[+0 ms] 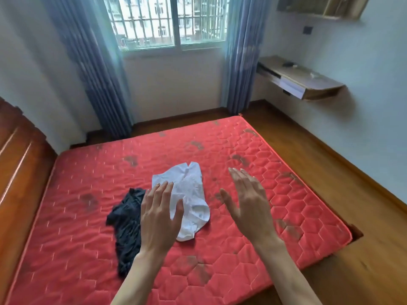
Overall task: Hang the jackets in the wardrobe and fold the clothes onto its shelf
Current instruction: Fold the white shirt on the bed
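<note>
Head view: dark garment (127, 230) beside white garment (189, 199) on red mattress (275, 194).

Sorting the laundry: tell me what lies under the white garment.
The white garment lies crumpled on the red mattress, beside the dark garment. Anything beneath it is covered; the left hand hides its near edge.

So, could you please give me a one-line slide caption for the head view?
Both open hands, left hand and right hand, reach toward a white garment and dark garment on a red mattress.
</note>
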`<act>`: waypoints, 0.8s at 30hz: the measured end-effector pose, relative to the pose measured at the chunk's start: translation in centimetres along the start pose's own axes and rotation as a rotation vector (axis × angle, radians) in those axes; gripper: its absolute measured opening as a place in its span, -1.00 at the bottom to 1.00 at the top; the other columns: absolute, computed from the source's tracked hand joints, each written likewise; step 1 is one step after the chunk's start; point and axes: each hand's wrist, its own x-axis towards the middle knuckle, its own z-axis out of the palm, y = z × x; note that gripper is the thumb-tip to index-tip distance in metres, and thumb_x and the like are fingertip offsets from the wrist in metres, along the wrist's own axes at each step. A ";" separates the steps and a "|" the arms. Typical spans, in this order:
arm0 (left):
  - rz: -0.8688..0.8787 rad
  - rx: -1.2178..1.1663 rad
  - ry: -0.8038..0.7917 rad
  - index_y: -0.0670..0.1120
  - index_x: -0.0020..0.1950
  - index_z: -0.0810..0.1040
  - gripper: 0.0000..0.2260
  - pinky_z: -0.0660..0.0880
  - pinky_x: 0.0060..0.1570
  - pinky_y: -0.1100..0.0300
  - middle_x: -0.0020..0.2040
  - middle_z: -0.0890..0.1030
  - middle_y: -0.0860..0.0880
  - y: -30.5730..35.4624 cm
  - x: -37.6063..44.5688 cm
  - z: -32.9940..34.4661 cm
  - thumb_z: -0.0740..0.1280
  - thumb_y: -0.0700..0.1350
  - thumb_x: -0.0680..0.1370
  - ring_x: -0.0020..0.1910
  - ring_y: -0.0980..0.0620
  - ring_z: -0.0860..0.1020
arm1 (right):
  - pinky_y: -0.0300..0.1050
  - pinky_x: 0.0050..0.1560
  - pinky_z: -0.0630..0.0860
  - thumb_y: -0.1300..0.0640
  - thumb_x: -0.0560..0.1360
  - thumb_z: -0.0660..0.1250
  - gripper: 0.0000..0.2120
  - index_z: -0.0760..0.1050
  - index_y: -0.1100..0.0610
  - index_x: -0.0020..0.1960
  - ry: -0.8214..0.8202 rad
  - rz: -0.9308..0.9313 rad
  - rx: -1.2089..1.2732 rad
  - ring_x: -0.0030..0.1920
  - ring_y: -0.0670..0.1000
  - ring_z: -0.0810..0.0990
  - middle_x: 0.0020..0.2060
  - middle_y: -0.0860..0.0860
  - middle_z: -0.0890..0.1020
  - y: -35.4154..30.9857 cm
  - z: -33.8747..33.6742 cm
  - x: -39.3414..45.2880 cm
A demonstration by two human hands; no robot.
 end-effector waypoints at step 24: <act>-0.345 0.018 -0.210 -0.18 0.37 0.59 -0.59 0.38 0.49 -0.07 0.32 0.63 -0.09 -7.8 5.4 24.4 0.23 0.02 0.65 0.38 -0.08 0.54 | 0.10 0.55 0.31 -0.13 0.66 0.13 -0.46 0.38 0.11 0.55 -0.388 -0.032 0.136 0.54 0.03 0.40 0.45 0.02 0.53 15.0 24.4 13.1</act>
